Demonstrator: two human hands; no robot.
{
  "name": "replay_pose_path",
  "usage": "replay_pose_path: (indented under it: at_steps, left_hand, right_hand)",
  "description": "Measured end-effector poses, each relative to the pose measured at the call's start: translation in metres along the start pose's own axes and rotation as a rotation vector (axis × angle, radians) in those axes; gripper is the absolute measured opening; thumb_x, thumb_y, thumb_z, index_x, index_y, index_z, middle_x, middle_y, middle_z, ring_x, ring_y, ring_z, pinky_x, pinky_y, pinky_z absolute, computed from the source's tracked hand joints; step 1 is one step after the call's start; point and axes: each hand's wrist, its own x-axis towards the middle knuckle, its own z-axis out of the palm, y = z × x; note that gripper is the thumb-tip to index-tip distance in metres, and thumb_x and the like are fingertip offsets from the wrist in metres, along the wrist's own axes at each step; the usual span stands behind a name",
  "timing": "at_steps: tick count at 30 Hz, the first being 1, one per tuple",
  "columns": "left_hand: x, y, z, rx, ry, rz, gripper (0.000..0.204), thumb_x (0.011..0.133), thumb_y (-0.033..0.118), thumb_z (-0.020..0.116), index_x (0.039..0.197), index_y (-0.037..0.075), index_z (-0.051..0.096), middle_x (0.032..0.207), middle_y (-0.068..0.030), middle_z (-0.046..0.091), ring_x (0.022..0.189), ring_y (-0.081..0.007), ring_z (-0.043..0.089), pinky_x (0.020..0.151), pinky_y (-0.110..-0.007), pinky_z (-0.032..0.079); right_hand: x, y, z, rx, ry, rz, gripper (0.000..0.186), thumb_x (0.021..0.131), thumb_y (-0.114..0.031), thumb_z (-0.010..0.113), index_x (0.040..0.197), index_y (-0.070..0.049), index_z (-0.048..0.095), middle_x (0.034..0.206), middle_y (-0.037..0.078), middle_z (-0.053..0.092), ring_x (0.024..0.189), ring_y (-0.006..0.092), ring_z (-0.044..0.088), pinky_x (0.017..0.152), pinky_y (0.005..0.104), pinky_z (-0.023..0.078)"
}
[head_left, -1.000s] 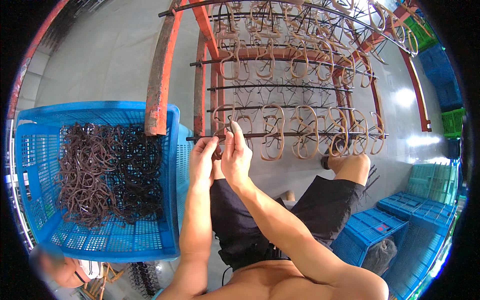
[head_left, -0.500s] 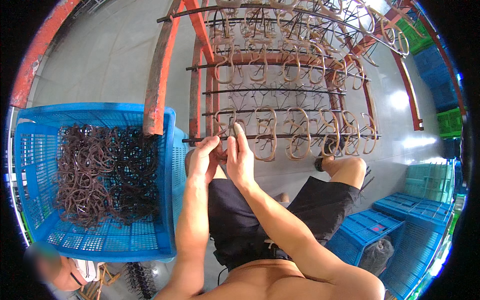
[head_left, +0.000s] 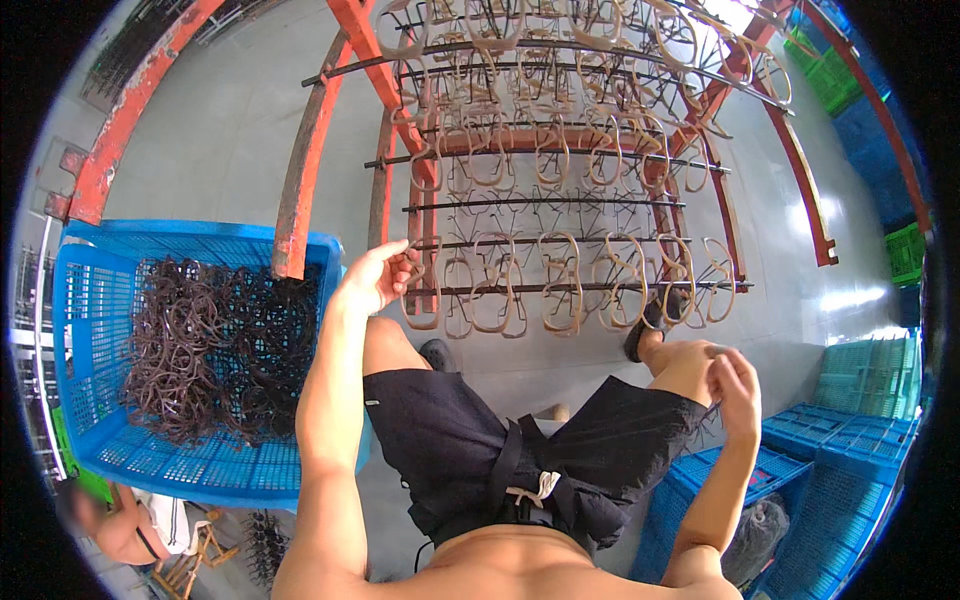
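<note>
My left hand (head_left: 380, 278) is closed at the left end of the lowest front dark rod (head_left: 635, 287), its fingers curled around the end, which they mostly hide. Beige figure-eight loops (head_left: 562, 290), shaped like eyeglass frames, hang in a row along that rod, the leftmost right beside my fingers. My right hand (head_left: 735, 388) is beside my right knee, fingers bent together. Thin dark wire-like pieces (head_left: 709, 418) show just below it; what the fingers hold cannot be made out.
At the left, a blue plastic basket (head_left: 215, 487) contains brown and black curled strips (head_left: 172, 350). The orange metal rack (head_left: 300, 200) ahead bears several rods with hanging loops. Blue crates (head_left: 840, 500) stand at right. Another person (head_left: 140, 530) sits at lower left.
My hands have parted: the left moved up and left to the rod's end, the right swung down and right to the knee. Earlier, both were together at the rod's left part.
</note>
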Motion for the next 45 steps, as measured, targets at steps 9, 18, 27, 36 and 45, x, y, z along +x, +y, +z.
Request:
replay_pose_path:
  at_steps: [9,18,27,36,45]
  left_hand:
    - [-0.006,-0.013,-0.017,-0.141,0.024,0.01,0.01,0.083,0.015,0.062,0.082,0.005,0.06,0.068,-0.0039,0.059,0.058,-0.0178,0.056,0.054,-0.03,0.046]
    - [-0.032,0.004,-0.022,0.209,0.126,0.102,0.017,0.088,0.021,0.052,0.096,0.006,0.056,0.074,-0.0001,0.054,0.064,-0.0121,0.053,0.058,-0.025,0.045]
    - [-0.008,-0.003,-0.017,-0.034,-0.06,-0.048,0.018,0.086,0.017,0.056,0.093,0.001,0.06,0.084,-0.0073,0.064,0.067,-0.0176,0.061,0.061,-0.032,0.053]
    - [-0.015,-0.009,-0.025,0.028,-0.391,-0.031,0.013,0.085,0.013,0.06,0.091,0.002,0.059,0.084,-0.0064,0.062,0.076,-0.0184,0.062,0.074,-0.037,0.054]
    - [-0.038,-0.004,0.004,0.548,-0.062,0.234,0.012,0.083,0.013,0.061,0.082,0.002,0.058,0.073,-0.005,0.061,0.064,-0.0152,0.062,0.062,-0.028,0.052]
  right_hand:
    - [0.015,0.041,-0.038,0.03,0.109,0.057,0.023,0.09,-0.021,0.053,0.091,0.0,0.061,0.063,-0.001,0.05,0.052,0.0055,0.044,0.046,0.0208,0.034]
    - [0.121,0.097,-0.066,-0.716,0.508,-0.277,0.049,0.076,-0.012,0.063,0.123,-0.01,0.048,0.114,0.013,0.049,0.1,0.0252,0.051,0.083,0.0356,0.043]
    - [0.176,0.117,-0.058,-1.114,0.295,-0.668,0.052,0.069,-0.013,0.07,0.119,-0.008,0.054,0.114,0.015,0.051,0.111,0.0356,0.043,0.096,0.044,0.036]
    - [0.184,0.111,-0.058,-1.159,0.221,-0.755,0.036,0.071,-0.002,0.065,0.107,-0.003,0.059,0.089,0.014,0.056,0.085,0.032,0.054,0.074,0.0397,0.045]
    - [0.183,0.114,-0.06,-1.121,0.197,-0.666,0.041,0.071,0.0,0.063,0.112,-0.004,0.057,0.098,0.014,0.055,0.094,0.0317,0.053,0.08,0.0395,0.045]
